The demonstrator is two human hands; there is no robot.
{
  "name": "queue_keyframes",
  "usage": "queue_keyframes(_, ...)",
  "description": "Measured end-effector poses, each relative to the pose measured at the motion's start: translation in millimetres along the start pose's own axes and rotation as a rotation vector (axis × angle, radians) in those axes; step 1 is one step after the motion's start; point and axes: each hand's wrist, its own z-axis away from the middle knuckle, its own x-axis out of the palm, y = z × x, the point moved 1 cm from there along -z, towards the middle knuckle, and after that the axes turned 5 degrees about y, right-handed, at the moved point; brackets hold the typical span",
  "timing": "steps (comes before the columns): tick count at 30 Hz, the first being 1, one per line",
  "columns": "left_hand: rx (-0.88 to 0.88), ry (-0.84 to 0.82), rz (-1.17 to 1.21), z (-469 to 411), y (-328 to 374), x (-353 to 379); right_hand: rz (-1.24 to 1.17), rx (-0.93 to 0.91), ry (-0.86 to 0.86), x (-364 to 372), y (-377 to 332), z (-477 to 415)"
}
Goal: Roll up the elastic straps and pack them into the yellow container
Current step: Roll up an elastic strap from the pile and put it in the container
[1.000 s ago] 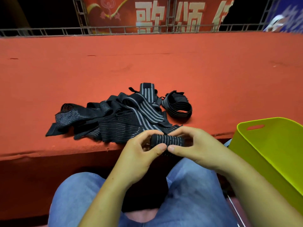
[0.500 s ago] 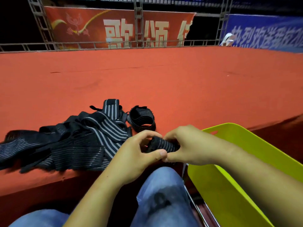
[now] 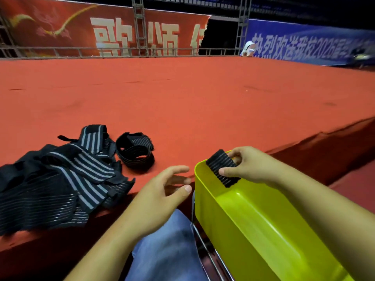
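Note:
My right hand (image 3: 252, 166) grips a rolled black elastic strap (image 3: 221, 168) and holds it over the far end of the yellow container (image 3: 253, 224), just above its rim. My left hand (image 3: 162, 192) hovers beside the container's left wall with relaxed fingers and holds nothing. A heap of unrolled black straps with grey stripes (image 3: 60, 179) lies on the red stage edge at the left. One loosely coiled strap (image 3: 135, 152) sits apart, just right of the heap.
The red carpeted stage (image 3: 203, 102) stretches ahead, its front edge dropping off by my knees. My leg in blue jeans (image 3: 168, 246) is below my left hand. A metal chair frame (image 3: 207, 246) runs beside the container. Railings and banners stand at the back.
My left hand has let go of the rolled strap. My right hand has carried it rightward over the yellow container. The view has swung right.

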Motion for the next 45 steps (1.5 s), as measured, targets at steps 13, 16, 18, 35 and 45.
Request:
queue_keyframes(13, 0.102, -0.165, -0.298, -11.4, -13.6, 38.7, 0.758, 0.108, -0.279, 42.8, 77.0, -60.1)
queue_keyframes(16, 0.124, -0.152, -0.339, -11.1, -16.3, 41.6, 0.781, -0.052, -0.357, 50.1, 84.6, -70.0)
queue_keyframes(18, 0.116, -0.148, -0.346, -10.9, -17.0, 41.7, 0.799, -0.119, -0.387, 55.1, 91.4, -76.4)
queue_keyframes(35, 0.058, -0.193, -0.302, -2.6, -21.6, 43.2, 0.828, -0.127, -0.223, 90.0, 120.2, -63.6)
queue_keyframes(45, 0.104, -0.211, -0.251, 5.0, -26.0, 48.8, 0.798, -0.045, -0.288, 68.7, 117.4, -64.0)
